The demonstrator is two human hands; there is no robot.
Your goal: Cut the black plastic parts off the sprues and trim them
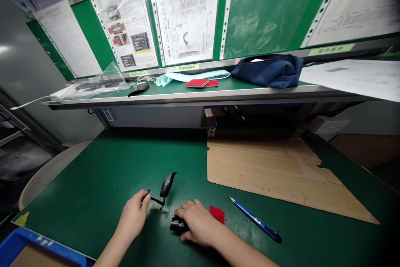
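My left hand (135, 215) pinches the thin stem of a black plastic part (167, 184) with a ribbed, curved blade that stands up from the green table mat (103, 175). My right hand (196, 222) lies palm down on the mat with its fingers curled over a small black block (176, 225). A red square pad (218, 213) lies just right of that hand, partly hidden by it. A blue utility knife (254, 219) lies on the mat further right, its blade pointing away from me.
A torn cardboard sheet (275, 175) covers the mat's right half. A raised shelf (200, 94) carries a dark blue pouch (268, 71), red pads (200, 83), a light blue strip, plastic bags and papers. Sleeved documents hang behind. A blue bin corner (28, 246) sits at lower left.
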